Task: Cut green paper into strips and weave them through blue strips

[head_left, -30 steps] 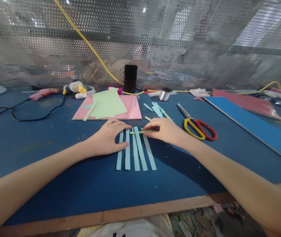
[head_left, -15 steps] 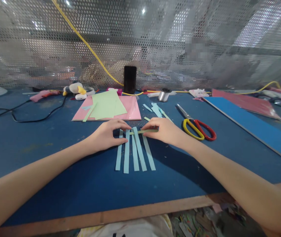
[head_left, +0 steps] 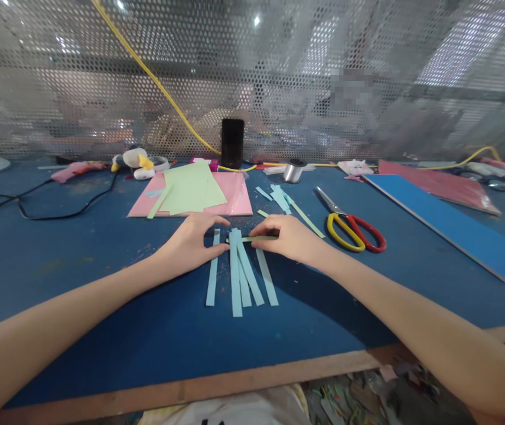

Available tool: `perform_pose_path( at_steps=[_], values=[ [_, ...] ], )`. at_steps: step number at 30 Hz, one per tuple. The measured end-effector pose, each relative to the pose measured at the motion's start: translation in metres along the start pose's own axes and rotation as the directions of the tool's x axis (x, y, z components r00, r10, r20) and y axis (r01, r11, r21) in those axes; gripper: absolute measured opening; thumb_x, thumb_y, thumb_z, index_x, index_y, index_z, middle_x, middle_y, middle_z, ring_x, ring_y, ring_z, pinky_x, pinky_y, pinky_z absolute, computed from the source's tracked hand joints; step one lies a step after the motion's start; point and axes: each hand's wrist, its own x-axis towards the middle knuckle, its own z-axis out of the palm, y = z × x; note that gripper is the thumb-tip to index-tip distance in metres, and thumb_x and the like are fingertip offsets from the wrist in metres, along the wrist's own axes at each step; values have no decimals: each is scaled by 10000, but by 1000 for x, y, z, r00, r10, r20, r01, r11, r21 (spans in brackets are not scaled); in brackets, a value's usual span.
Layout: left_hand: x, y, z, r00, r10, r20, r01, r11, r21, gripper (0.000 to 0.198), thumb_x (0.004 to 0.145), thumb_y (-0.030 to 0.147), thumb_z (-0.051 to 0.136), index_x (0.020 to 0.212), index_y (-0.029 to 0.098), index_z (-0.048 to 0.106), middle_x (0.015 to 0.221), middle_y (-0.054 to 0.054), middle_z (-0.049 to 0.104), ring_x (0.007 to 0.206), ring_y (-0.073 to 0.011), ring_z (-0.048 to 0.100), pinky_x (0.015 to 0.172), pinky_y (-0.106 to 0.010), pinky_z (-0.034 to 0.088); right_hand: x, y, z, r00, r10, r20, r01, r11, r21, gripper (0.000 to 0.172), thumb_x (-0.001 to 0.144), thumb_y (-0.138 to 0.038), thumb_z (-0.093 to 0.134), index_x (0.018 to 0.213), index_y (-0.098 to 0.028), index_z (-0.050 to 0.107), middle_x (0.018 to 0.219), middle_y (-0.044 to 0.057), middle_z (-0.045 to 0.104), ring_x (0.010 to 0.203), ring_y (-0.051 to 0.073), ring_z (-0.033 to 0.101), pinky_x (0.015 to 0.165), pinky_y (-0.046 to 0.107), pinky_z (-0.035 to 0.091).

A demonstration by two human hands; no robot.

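Currently, the left hand (head_left: 189,247) lies over the leftmost of the blue paper strips (head_left: 236,289), its fingers curled and close together, tips at the strips' edge. Since the previous view, the second strip has swung inward and bunched against the middle strips. The green strip (head_left: 252,239) crosses them beneath the right hand (head_left: 291,237), whose fingers are together; a pinch cannot be confirmed. Scissors (head_left: 349,231) lie further right.

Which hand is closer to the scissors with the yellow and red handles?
Right. The right hand is just to the left of the scissors with yellow and red handles, not touching them. The left hand is farther away, on the other side of the pale blue paper strips.
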Motion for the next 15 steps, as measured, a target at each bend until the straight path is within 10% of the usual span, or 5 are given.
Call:
perform_pose_path(
  at_steps=[15],
  values=[
    [-2,-6,1,1000,-2,23,1,999,34,194,883,384,599,882,234,722,1184,-81,662,1162,-268,590,1043,-526,422,-1,-4,2,1000,-19,-16,19,1000,6,144,788,-280,747,912,-217,783,903,36,706,803,180,635,733,303,468]
  ],
)
